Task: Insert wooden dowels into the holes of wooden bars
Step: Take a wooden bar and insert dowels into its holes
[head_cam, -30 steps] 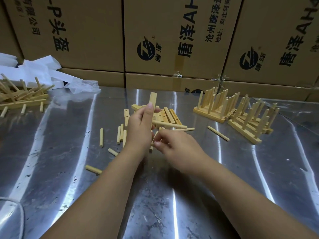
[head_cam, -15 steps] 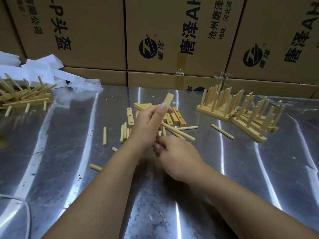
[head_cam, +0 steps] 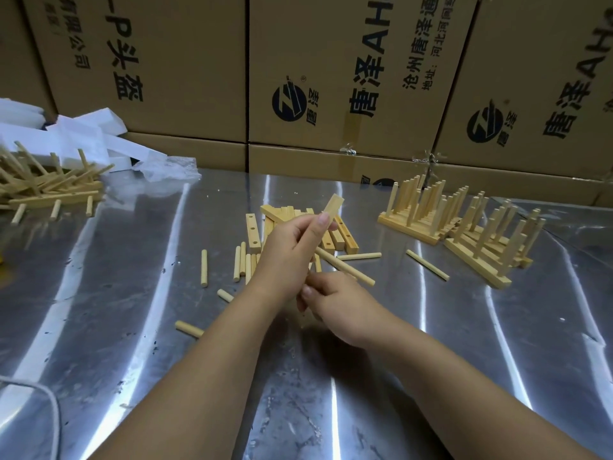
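Wood bar (head_cam: 333, 205) pinched in left hand (head_cam: 292, 250), tilted up off the table (head_cam: 132, 327), likely to expose its holes. One dowel (head_cam: 348, 270) juts from it. Right hand (head_cam: 335, 303) curled just below; can't tell if it grips anything.

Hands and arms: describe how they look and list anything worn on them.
The left hand and right hand are bare: no gloves, rings or watch visible. The left forearm and right forearm are bare too, with no sleeve in view.
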